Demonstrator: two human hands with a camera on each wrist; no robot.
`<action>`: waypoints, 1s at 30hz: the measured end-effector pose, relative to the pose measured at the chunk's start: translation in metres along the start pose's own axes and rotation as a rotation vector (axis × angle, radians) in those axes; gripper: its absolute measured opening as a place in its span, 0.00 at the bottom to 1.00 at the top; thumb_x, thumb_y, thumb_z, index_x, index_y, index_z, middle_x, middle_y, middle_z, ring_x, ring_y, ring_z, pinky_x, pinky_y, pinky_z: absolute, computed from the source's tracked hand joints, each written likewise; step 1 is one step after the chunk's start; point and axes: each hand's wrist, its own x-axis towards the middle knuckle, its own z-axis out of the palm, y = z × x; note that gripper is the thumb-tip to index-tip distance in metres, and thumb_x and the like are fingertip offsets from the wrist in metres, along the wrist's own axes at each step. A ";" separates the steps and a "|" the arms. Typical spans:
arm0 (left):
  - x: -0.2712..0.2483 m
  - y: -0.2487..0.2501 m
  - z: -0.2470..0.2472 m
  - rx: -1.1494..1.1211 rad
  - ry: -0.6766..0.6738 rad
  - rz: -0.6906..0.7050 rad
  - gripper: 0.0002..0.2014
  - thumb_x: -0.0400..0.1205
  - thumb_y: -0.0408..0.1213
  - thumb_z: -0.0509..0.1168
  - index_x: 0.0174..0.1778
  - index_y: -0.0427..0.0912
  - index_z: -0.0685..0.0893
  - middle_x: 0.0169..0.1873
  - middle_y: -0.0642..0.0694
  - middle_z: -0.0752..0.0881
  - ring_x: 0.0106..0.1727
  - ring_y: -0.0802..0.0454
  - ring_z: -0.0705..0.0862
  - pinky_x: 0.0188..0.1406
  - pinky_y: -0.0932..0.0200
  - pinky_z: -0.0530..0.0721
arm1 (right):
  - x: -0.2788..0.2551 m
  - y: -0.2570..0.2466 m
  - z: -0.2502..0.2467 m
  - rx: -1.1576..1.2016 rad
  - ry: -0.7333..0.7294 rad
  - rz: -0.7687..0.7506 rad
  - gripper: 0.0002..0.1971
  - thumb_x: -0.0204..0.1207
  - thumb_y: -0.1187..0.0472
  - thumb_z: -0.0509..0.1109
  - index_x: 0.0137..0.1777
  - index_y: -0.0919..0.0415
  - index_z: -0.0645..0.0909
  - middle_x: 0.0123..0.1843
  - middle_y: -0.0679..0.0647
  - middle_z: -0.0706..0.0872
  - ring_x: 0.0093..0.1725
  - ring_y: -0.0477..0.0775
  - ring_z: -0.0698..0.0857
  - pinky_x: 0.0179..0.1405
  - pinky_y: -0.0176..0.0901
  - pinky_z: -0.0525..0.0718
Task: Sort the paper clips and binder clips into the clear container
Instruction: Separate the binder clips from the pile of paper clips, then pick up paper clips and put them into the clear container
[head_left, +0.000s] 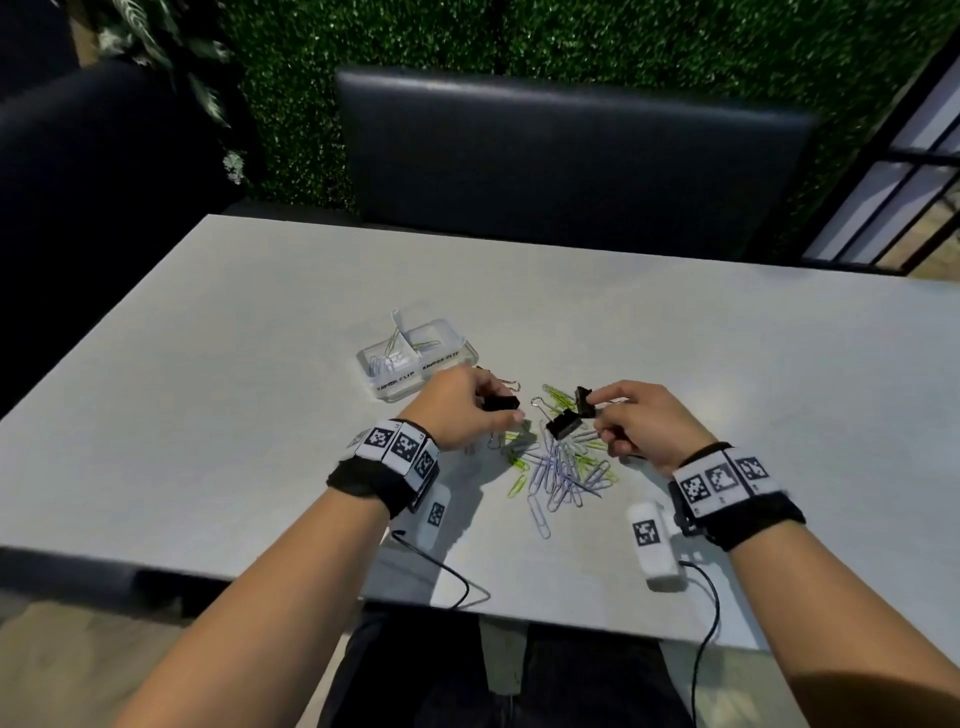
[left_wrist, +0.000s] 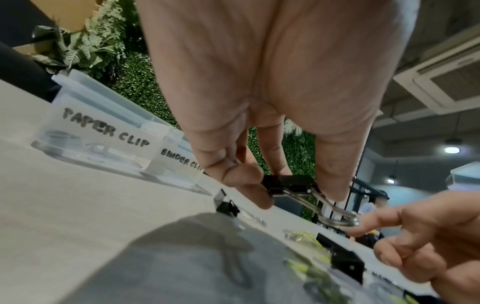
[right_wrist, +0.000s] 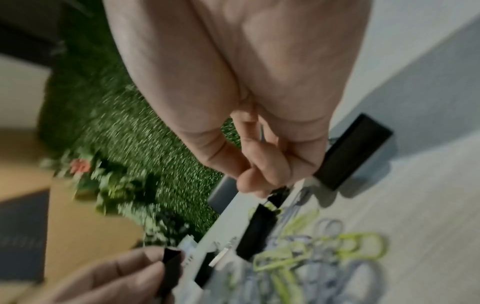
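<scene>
My left hand (head_left: 488, 402) pinches a black binder clip (head_left: 503, 403) between thumb and fingers, just right of the clear container (head_left: 457, 340). In the left wrist view that binder clip (left_wrist: 288, 185) points its wire handles at my right hand, and the container (left_wrist: 103, 131) reads PAPER CLIP and BINDER CLIP. It holds a few paper clips. My right hand (head_left: 597, 415) pinches a second binder clip (head_left: 584, 400) above the pile of lilac and green paper clips (head_left: 561, 473). A third binder clip (head_left: 563, 423) lies on that pile.
One more black binder clip (right_wrist: 353, 152) lies on the grey table (head_left: 234, 415) beside my right hand. White camera units (head_left: 652, 545) and their cables lie near the table's front edge. A dark bench (head_left: 571, 156) and a green hedge wall stand behind the table.
</scene>
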 end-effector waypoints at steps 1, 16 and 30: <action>-0.001 -0.002 0.001 0.019 -0.005 -0.003 0.17 0.73 0.56 0.78 0.50 0.48 0.90 0.43 0.53 0.90 0.40 0.57 0.86 0.36 0.65 0.82 | 0.000 -0.001 0.001 -0.081 0.057 -0.041 0.10 0.77 0.71 0.66 0.53 0.62 0.86 0.33 0.59 0.84 0.24 0.55 0.77 0.29 0.46 0.73; -0.009 -0.019 -0.009 0.390 0.075 -0.107 0.13 0.74 0.46 0.73 0.53 0.52 0.91 0.51 0.50 0.89 0.52 0.48 0.87 0.50 0.52 0.88 | -0.002 -0.015 0.042 -0.859 0.103 -0.298 0.11 0.71 0.58 0.77 0.46 0.65 0.85 0.45 0.59 0.89 0.44 0.59 0.88 0.43 0.56 0.91; -0.019 0.027 0.013 0.442 -0.232 0.049 0.26 0.73 0.59 0.75 0.65 0.52 0.85 0.57 0.50 0.84 0.57 0.50 0.84 0.55 0.50 0.86 | -0.017 0.016 -0.073 -0.749 0.420 -0.081 0.11 0.70 0.61 0.80 0.37 0.58 0.79 0.41 0.58 0.87 0.36 0.52 0.80 0.30 0.42 0.74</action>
